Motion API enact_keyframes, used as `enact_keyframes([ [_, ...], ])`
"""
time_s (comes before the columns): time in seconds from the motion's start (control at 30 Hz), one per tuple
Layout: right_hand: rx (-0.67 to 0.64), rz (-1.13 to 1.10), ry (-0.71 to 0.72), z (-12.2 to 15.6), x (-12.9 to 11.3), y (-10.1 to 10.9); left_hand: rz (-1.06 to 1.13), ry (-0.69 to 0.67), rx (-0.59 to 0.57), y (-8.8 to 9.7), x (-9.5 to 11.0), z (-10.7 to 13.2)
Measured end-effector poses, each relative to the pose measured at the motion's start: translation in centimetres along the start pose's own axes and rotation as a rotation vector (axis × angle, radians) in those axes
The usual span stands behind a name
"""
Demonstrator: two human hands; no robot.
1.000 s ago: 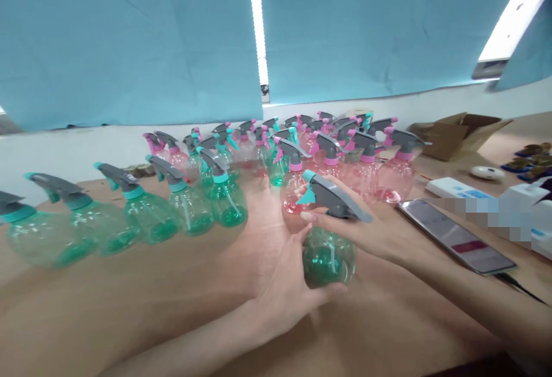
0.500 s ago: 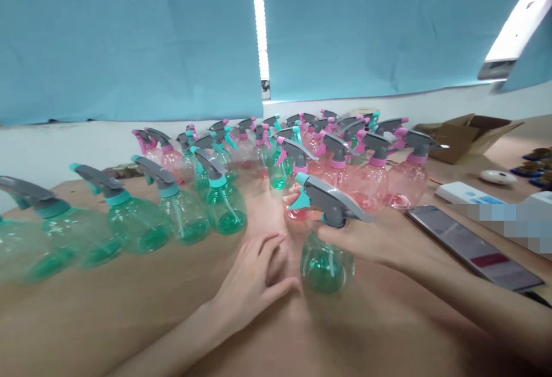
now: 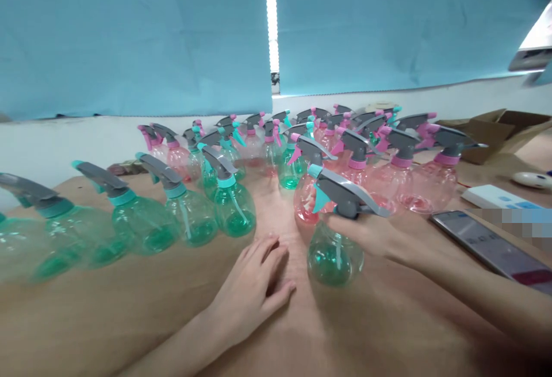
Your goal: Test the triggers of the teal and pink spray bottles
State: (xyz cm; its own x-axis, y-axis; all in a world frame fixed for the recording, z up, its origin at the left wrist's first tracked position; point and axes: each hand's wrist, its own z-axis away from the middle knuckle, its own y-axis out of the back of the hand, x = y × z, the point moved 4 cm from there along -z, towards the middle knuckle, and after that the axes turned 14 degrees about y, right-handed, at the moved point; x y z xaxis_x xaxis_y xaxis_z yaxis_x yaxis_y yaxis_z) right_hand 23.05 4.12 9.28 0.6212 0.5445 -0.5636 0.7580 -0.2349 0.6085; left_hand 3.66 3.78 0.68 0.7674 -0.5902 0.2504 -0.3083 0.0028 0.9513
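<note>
My right hand (image 3: 362, 233) is closed round the neck of a green spray bottle (image 3: 332, 262), just under its grey head with a turquoise trigger. That bottle is nearly upright over the wooden table; whether its base touches the wood I cannot tell. My left hand (image 3: 259, 279) lies on the table to its left, fingers loosely spread, holding nothing. Beyond the left hand stands another green spray bottle (image 3: 235, 204), the nearest in a row of green ones. A pink spray bottle (image 3: 305, 199) stands right behind the held one, partly hidden by it.
More green bottles (image 3: 144, 222) line the left side, and pink bottles (image 3: 399, 184) crowd the right and back. At the right lie a phone (image 3: 487, 245), a white box (image 3: 495, 196) and a white rounded device (image 3: 532, 180). An open cardboard box (image 3: 483, 135) sits behind them.
The view has turned slightly left, so most things sit further right. My right hand keeps its hold on the green spray bottle; my left hand still rests on the table.
</note>
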Motion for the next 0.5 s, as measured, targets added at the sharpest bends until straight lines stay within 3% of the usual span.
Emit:
enact_keyframes([
  [0.13,-0.004,-0.155,-0.024,0.0,-0.1,0.0,-0.022,0.003,0.02,-0.2,0.0,0.3],
  [0.5,-0.03,-0.288,-0.021,0.4,1.3,-0.9,-0.078,-0.008,0.002,-0.4,0.1,0.1],
])
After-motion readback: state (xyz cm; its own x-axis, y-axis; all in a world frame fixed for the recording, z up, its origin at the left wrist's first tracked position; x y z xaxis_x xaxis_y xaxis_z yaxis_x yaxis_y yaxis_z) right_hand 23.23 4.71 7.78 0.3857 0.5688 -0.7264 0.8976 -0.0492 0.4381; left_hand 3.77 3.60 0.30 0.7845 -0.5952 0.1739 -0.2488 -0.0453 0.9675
